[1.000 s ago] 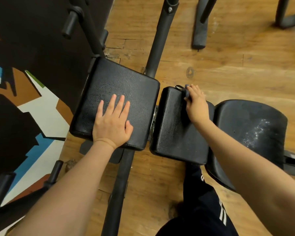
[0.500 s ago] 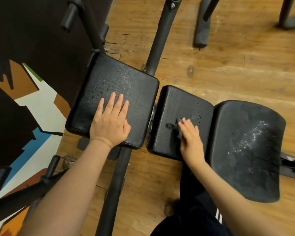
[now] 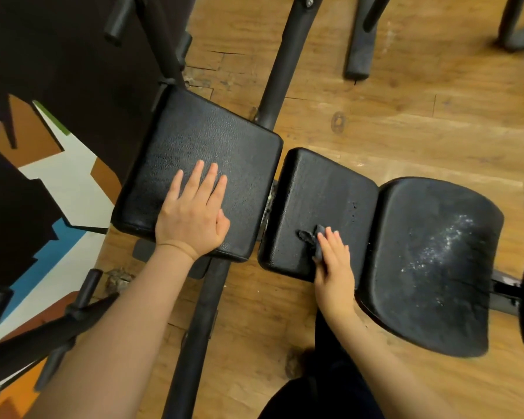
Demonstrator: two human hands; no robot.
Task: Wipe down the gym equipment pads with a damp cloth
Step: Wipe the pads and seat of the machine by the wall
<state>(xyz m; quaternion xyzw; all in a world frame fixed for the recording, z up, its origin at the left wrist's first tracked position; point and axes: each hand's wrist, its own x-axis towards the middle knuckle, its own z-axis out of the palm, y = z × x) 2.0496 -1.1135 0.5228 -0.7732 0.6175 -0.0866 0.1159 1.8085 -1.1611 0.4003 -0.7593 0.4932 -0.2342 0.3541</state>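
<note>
Three black pads in a row across a wooden floor (image 3: 406, 140), seen from above. Left pad (image 3: 212, 152) square and pebbled, at 10 o'clock from picture centre; middle pad (image 3: 324, 189) narrower, just beside it with a thin gap between; right pad (image 3: 430, 261) curved and larger, at 3 o'clock, touching the middle pad's edge and speckled with pale dust or droplets across its far half.

Left hand (image 3: 194, 213) flat on the near half of the left pad, fingers straight and slightly spread, pointing to 12 o'clock, holding nothing.

Right hand (image 3: 335, 261) on the near part of the middle pad, fingers extended over a small dark cloth (image 3: 310, 237), pressing it against the pad. Cloth bunched, its crumpled end poking out toward 10 o'clock from the fingertips. Whether the thumb curls round the cloth: cannot tell.

Black metal frame tube (image 3: 282, 65) running from 12 o'clock down between the left and middle pads. Painted wall panel (image 3: 67, 182) in white, brown and blue at 9 o'clock. Dark trouser leg (image 3: 324, 394) at 6 o'clock.
</note>
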